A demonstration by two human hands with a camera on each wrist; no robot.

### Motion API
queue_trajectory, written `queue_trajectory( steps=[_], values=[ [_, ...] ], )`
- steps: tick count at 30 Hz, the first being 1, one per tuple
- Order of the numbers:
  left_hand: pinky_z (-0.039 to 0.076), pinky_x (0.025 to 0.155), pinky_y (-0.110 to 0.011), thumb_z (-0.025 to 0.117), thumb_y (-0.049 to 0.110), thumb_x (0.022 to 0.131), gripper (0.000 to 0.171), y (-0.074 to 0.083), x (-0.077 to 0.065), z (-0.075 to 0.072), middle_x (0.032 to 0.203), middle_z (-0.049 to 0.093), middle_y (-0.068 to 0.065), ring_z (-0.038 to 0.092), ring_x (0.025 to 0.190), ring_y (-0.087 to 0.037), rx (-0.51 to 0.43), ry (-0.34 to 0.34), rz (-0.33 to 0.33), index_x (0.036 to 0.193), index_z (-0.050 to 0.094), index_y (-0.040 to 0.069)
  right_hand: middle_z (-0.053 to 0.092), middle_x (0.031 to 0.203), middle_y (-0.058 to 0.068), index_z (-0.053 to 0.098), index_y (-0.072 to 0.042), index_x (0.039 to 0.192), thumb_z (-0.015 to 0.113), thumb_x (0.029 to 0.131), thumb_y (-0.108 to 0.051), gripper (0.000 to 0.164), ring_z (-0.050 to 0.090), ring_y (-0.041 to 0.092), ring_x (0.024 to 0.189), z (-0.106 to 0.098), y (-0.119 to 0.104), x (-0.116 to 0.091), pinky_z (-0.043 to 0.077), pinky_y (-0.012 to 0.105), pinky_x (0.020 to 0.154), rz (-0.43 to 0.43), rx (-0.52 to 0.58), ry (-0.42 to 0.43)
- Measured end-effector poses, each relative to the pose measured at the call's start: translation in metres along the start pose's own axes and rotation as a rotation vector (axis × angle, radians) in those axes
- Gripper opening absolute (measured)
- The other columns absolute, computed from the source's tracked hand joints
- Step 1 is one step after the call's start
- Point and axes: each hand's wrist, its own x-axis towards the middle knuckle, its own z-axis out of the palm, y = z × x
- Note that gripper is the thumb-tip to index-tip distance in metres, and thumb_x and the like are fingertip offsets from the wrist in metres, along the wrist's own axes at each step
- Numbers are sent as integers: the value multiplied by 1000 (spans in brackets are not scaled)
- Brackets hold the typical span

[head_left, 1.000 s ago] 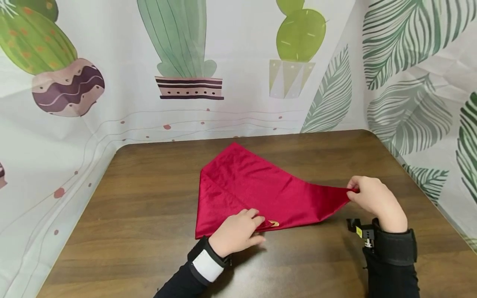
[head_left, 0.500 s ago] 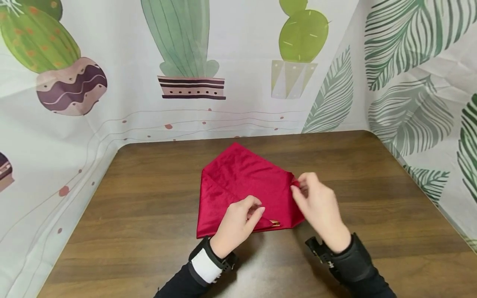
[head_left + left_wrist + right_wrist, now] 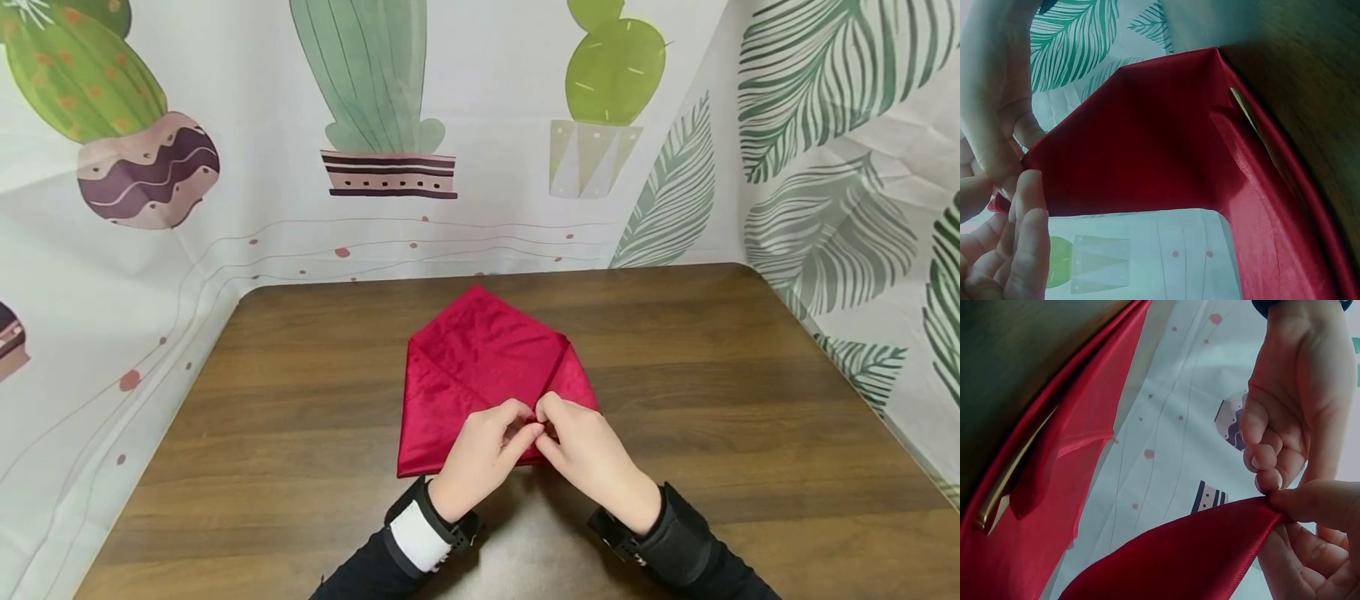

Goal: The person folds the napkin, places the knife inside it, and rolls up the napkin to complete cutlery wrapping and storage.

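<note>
A glossy red cloth (image 3: 480,358) lies folded on the table like an envelope, its peak toward the back. My right hand (image 3: 588,454) pinches one raised corner of it between thumb and fingers. From the other side, the fingertips of my left hand (image 3: 476,458) meet at that same corner and pinch it, close against the right fingertips. The cloth rises from the table to the pinched corner in the left wrist view. A slim gold-coloured pin (image 3: 1016,469), like a safety pin, sits along the front fold. Both hands hide it in the head view.
The brown wooden table (image 3: 315,392) extends around the cloth on all sides. A white backdrop (image 3: 495,92) printed with cacti and leaves hangs behind it and at both sides. Each wrist carries a black strap with a small device.
My right hand has brought the stretched right corner leftward over the cloth to the front middle. My left hand has lifted from lying on the cloth and joined it at the corner.
</note>
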Motion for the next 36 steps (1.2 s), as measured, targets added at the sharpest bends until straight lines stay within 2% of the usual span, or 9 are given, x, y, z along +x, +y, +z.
queue_trajectory(
  steps=[7, 11, 13, 17, 21, 26, 31, 36],
  values=[
    [43, 56, -12, 62, 6, 79, 5, -1, -1, 0, 71, 58, 5, 52, 61, -3, 38, 58, 25, 77, 59, 10, 46, 61, -3, 46, -7, 76, 69, 62, 6, 30, 41, 8, 55, 7, 0, -2, 38, 17, 50, -129, -21, 69],
    [44, 55, -12, 60, 0, 74, 10, 0, -5, -4, 70, 57, 4, 54, 63, -4, 20, 100, -11, 74, 57, 9, 51, 67, 0, 49, -5, 81, 70, 61, 6, 31, 47, 11, 60, 13, 0, 0, 42, 18, 52, -195, -43, 71],
    [44, 53, -13, 59, -2, 72, 12, 1, -8, -9, 70, 56, 5, 53, 61, -4, 12, 108, -46, 73, 56, 10, 50, 69, 0, 49, -6, 81, 70, 60, 6, 32, 48, 12, 62, 15, 2, 0, 42, 19, 51, -195, -66, 45],
    [41, 48, -15, 58, -2, 68, 18, 0, -17, -23, 67, 53, 10, 47, 52, 0, 29, 98, -114, 70, 53, 14, 44, 67, -2, 45, -9, 76, 69, 60, 5, 32, 45, 11, 62, 19, 10, -2, 39, 20, 48, -152, -118, -58],
    [37, 44, -16, 58, -2, 65, 20, -3, -27, -39, 64, 52, 13, 41, 47, 2, 96, 59, -123, 68, 53, 17, 46, 68, -2, 46, -11, 72, 69, 61, 3, 29, 48, 13, 65, 23, 23, -8, 42, 22, 50, -137, -186, -152],
    [38, 48, -16, 58, -2, 63, 21, -13, -41, -58, 63, 52, 14, 42, 50, 2, 197, 11, -145, 65, 53, 18, 45, 65, 1, 46, -10, 68, 67, 62, 4, 26, 49, 16, 62, 30, 38, -13, 40, 22, 47, -182, -267, -231],
    [38, 50, -18, 59, 0, 62, 22, -25, -55, -72, 60, 50, 16, 45, 53, -2, 277, -30, -230, 62, 52, 20, 40, 60, 0, 44, -10, 65, 64, 63, 6, 25, 46, 16, 55, 33, 46, -14, 34, 20, 42, -235, -317, -292],
    [36, 47, -19, 60, 1, 62, 21, -39, -65, -83, 56, 47, 16, 42, 50, -1, 319, -64, -306, 61, 52, 20, 42, 61, 1, 48, -10, 67, 69, 62, 3, 25, 48, 17, 57, 34, 47, -14, 38, 22, 44, -262, -338, -340]
  ],
)
